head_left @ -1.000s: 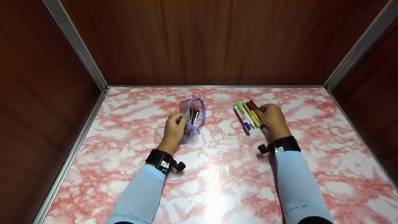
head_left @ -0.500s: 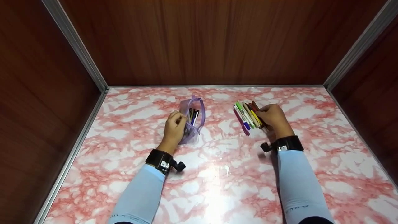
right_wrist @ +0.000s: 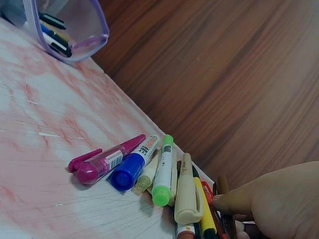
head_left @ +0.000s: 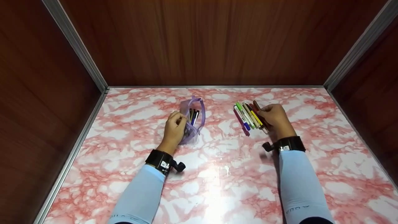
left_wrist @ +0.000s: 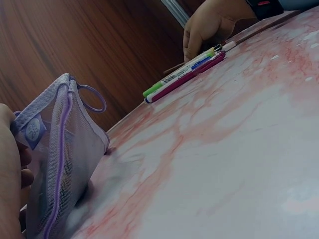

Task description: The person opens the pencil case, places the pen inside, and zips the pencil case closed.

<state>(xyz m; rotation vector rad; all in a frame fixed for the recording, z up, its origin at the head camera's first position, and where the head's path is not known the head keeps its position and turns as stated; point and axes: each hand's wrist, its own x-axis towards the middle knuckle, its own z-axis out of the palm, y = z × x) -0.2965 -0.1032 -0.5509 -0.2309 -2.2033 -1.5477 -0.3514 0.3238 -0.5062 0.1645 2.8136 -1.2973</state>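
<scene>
My left hand [head_left: 175, 126] grips the near-left edge of a purple mesh pencil pouch [head_left: 191, 137], which stands with its zippered mouth gaping. Several pens [head_left: 194, 115] show inside it. Over to the right, my right hand [head_left: 275, 118] pinches a brown pen [head_left: 256, 104] at the right end of a row of pens; most of that pen is hidden by the fingers. The row includes a magenta pen [right_wrist: 107, 162], a blue-capped marker [right_wrist: 128, 172], a green-and-white marker [right_wrist: 163, 174], a beige pen [right_wrist: 186, 194] and a yellow pen [right_wrist: 207, 214], lying close together.
The table [head_left: 214, 174] has a red-and-white marbled top. Brown wood-grain panels [head_left: 205, 43] rise at its back and both sides, edged with metal strips [head_left: 214, 86]. Bare tabletop lies between the pouch and the pens.
My right hand has shifted slightly to the right, and the brown pen has moved with it, away from the others. The left hand and pouch have stayed put.
</scene>
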